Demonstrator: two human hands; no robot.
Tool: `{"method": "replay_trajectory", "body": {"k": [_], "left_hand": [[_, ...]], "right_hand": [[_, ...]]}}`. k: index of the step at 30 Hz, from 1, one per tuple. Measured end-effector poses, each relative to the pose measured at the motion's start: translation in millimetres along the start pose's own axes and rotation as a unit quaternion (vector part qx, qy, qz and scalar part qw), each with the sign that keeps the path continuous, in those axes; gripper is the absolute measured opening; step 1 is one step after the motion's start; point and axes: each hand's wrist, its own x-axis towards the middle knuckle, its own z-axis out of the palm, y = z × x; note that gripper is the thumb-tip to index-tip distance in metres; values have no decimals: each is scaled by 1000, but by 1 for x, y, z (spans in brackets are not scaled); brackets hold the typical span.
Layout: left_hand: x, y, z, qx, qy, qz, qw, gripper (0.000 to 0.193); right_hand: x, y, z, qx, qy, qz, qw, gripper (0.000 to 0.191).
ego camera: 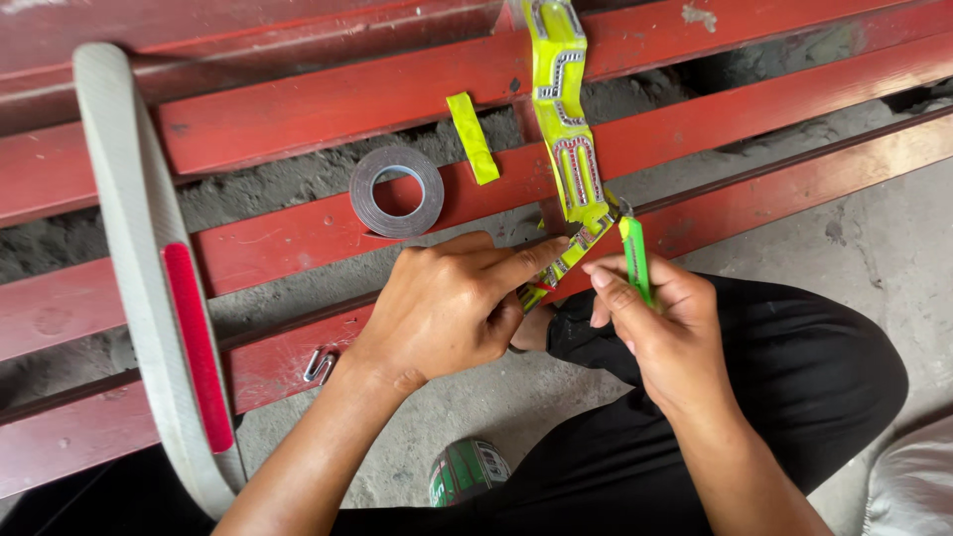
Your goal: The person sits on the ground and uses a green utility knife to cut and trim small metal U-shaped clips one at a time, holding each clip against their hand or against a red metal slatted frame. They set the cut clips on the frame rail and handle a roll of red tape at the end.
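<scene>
My left hand (pixel 452 303) pinches the lower end of a long yellow-green strip (pixel 568 129) patterned with silver and red zigzag shapes. The strip runs up across red metal beams (pixel 298 109) to the top edge of the view. My right hand (pixel 655 318) grips a green-handled utility knife (pixel 633 256), its blade tip touching the strip right beside my left fingertips. A short plain yellow-green strip piece (pixel 473 137) lies on a beam. A roll of dark tape (pixel 397 192) rests flat on the beam just above my left hand.
A curved grey panel with a red reflector (pixel 164 288) leans across the beams at left. A small metal clip (pixel 318 366) sits near my left wrist. My black-trousered knee (pixel 794 367) and a green sandal (pixel 467 471) are below, on concrete floor (pixel 874 248).
</scene>
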Motion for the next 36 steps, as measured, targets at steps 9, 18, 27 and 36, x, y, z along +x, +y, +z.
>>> {"method": "replay_trajectory", "body": {"k": [9,18,27,36], "left_hand": [[-18,36,-14,-50,121,36,991,36],[-51,85,-93,-46,237,-3,971,40],[-99,149,-178,310,137,0,941,18],[-167,123,-206,349,127,-56,927,12]], "right_hand": [[-50,-58,-20,4,34,-171,985,20],[-105,-78,-15,-68,28,-266,961,22],[-133,-83,-3,-43,-46,-303,951,27],[-135,-119,1,-149,9,-307,940,15]]}}
